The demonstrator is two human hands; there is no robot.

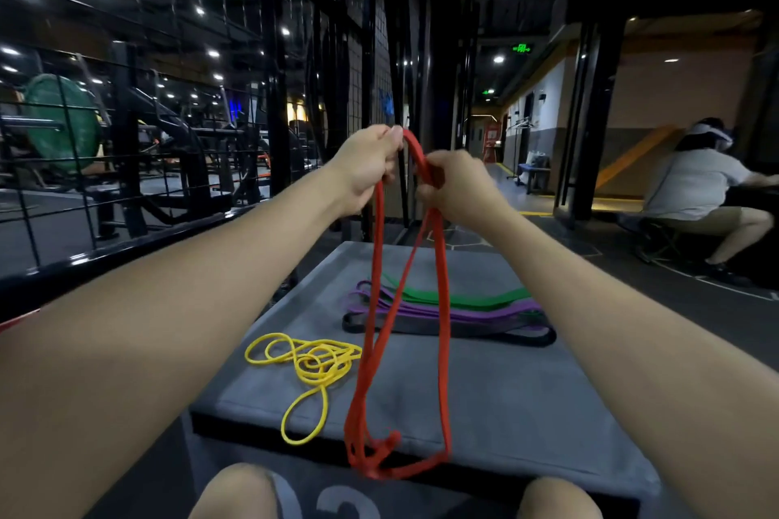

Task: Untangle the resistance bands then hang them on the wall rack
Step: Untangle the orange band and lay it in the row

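Head view: both hands raised, gripping the red band.
Left hand pinches its top loop, right hand clutches beside; knotted end dangles past the bench front edge, near the yellow band.

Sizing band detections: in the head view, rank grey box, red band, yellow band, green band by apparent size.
1. grey box
2. red band, held up nearer the camera, so inflated
3. yellow band and green band: too alike, green partly hidden

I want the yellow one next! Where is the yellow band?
In the head view, the yellow band lies in a loose tangle on the left side of the grey box, left of the hanging red band and nearer than the flat bands.
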